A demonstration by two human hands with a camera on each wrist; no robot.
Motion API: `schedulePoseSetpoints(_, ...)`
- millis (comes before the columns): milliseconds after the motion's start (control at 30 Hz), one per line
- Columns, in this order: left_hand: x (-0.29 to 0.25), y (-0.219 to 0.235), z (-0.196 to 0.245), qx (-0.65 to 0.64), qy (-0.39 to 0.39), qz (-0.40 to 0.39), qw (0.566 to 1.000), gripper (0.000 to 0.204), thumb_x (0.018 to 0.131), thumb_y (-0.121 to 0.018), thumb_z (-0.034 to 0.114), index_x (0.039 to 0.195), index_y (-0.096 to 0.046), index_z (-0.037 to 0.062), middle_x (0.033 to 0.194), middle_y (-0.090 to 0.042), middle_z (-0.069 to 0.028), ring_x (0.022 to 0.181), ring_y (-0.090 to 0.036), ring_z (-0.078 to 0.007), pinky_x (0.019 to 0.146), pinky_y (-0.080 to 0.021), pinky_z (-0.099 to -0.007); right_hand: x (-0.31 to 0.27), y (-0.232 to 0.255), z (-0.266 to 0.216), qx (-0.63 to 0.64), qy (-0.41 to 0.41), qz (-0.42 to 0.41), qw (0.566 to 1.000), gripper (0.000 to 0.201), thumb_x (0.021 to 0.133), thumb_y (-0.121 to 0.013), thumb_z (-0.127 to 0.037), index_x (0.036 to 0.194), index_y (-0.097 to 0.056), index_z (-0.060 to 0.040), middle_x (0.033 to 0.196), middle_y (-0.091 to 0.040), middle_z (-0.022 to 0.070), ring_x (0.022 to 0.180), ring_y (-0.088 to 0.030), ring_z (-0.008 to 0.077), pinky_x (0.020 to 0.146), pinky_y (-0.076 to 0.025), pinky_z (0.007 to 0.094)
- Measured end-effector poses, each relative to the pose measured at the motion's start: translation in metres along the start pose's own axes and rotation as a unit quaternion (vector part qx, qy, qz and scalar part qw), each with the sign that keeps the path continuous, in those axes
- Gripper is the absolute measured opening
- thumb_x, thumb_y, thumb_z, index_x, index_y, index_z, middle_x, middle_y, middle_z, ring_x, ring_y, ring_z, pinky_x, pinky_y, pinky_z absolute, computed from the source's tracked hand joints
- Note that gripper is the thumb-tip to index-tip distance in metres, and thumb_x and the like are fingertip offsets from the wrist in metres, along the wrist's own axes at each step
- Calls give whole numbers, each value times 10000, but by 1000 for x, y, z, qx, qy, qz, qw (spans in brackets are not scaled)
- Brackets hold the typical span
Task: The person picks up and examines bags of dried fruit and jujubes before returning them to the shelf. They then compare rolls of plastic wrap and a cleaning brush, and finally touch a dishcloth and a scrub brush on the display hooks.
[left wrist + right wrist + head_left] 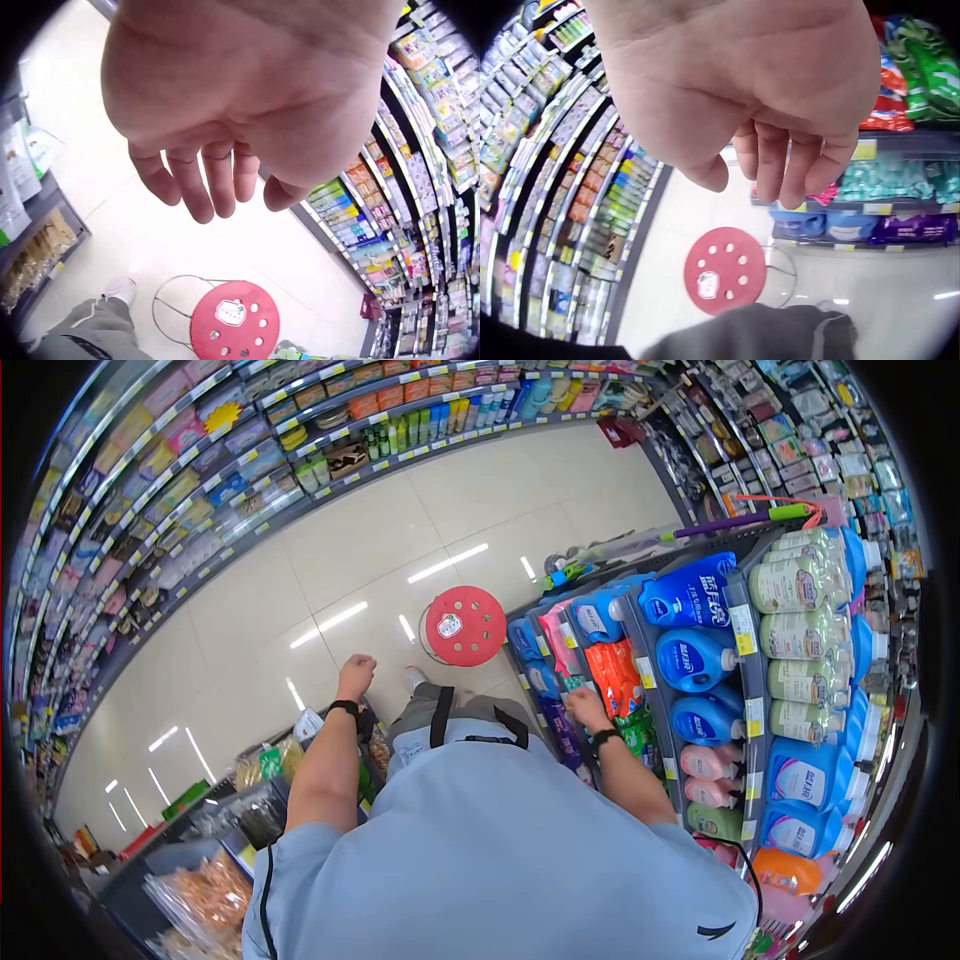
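Note:
My left hand (356, 677) hangs over the aisle floor, its fingers loosely curled with nothing between them, as the left wrist view shows (240, 112). On the other side, my right hand (588, 707) is beside the shelf of cleaning goods, nearest to orange-red bags (613, 678) and green bags (636, 730). In the right wrist view its fingers (795, 169) droop loosely and hold nothing. A round red stool (466, 625) with holes in its seat and thin metal legs stands on the floor ahead, apart from both hands.
Blue detergent bottles (690, 660) and pale green bottles (800, 635) line the right shelf. A mop-like pole (730, 523) sticks out over that shelf's end. Long stocked shelves (400, 430) curve along the far side. Bagged dry goods (205, 895) sit at the left. Tiled floor (330, 550) runs between.

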State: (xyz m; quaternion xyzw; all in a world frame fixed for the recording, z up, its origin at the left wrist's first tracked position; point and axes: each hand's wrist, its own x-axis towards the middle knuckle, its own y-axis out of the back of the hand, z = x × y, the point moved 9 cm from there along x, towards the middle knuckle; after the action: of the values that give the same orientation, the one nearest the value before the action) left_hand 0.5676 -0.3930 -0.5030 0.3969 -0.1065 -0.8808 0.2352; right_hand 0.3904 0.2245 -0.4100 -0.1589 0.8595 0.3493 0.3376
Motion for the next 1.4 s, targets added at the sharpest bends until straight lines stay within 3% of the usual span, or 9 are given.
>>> schedulePoseSetpoints(200,28,-27,107,81,-116,-60,988,388,889,-716,276,1155,-710,-6,990,-758,-147,856,-732,-225,809,-575,-345,-51,-22,89,111,-174,31,978,168,906,-659,-190,998,-670,-50,775,-667,46,612,-603,152,566,-468,283)
schedulePoseSetpoints(333,11,-18,147,52,-109,-74,990,374,903,-713,249,1163,-699,-19,953,-749,-133,834,-722,-201,790,-570,-327,-44,-73,37,136,-186,-29,973,169,929,-672,-271,1002,-685,-119,792,-653,13,639,-598,138,579,-472,289)
schedulePoseSetpoints(500,10,18,98,28,-48,-48,997,365,914,-705,229,1165,-680,-35,956,-739,-118,813,-710,-194,766,-576,-337,59,-93,-33,123,-21,-102,987,277,911,-673,-224,1116,-696,-40,865,-698,54,727,-660,165,630,-513,325)
schedulePoseSetpoints(567,11,38,62,22,5,-37,999,369,907,-710,230,1163,-679,-33,968,-737,-117,801,-705,-203,759,-577,-336,74,-64,-93,51,75,-18,996,297,907,-681,-214,1128,-683,-16,886,-716,77,739,-668,160,655,-526,323)
schedulePoseSetpoints(800,11,61,6,-65,105,39,992,234,937,-654,246,1090,-688,74,934,-692,-21,792,-675,-136,557,-447,-258,76,-27,-191,-50,103,-34,993,341,911,-702,-253,1140,-667,-3,915,-728,108,772,-695,181,694,-545,341)
schedulePoseSetpoints(900,43,57,-9,-68,102,45,991,240,916,-672,195,1061,-714,9,899,-711,-76,770,-694,-172,652,-536,-301,125,-57,-66,-95,69,-25,993,349,894,-709,-295,1094,-685,-10,872,-724,110,743,-696,191,686,-547,347)
schedulePoseSetpoints(1067,125,89,74,21,78,-30,996,271,920,-674,201,1085,-711,-9,920,-741,-99,816,-724,-195,730,-576,-324,72,-84,-30,15,-180,-46,982,262,886,-664,-257,1015,-695,-31,800,-693,82,663,-661,178,558,-500,336)
schedulePoseSetpoints(1200,228,134,165,172,-34,-79,981,365,902,-683,304,1131,-726,24,992,-767,-156,870,-744,-258,818,-580,-378,56,-121,-128,155,-240,-28,958,299,932,-650,-253,1145,-672,-44,922,-694,57,757,-663,168,625,-505,325)
schedulePoseSetpoints(1400,354,170,278,199,-67,-52,976,339,877,-684,293,1087,-748,34,945,-768,-161,866,-749,-267,825,-582,-374,76,-137,-307,219,-86,31,971,308,954,-674,-211,1188,-685,-10,932,-713,69,814,-691,169,733,-544,310)
